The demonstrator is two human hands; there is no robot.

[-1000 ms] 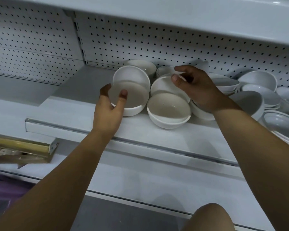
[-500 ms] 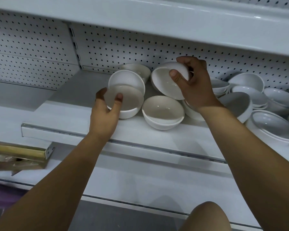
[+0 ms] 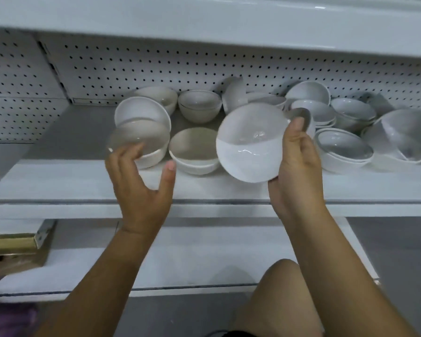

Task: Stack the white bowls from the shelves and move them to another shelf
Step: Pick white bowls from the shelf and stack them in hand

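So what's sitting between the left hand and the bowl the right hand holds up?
In the head view, one empty white bowl stands upright on the shelf between the left hand and the held bowl gripped by the right hand.

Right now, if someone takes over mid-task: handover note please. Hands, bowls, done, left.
Left hand: open, fingers spread at the near rim of the front-left bowl. Blur hides whether they touch.
Right hand: grips the lifted bowl, tilted, above the front of the shelf.
Bowls: the middle bowl sits on the shelf between the hands. The back bowls are by the pegboard. The right cluster is partly nested.
Done: one bowl picked up.
Left: nest the lifted bowl into another, gather the rest into stacks, carry them to another shelf.
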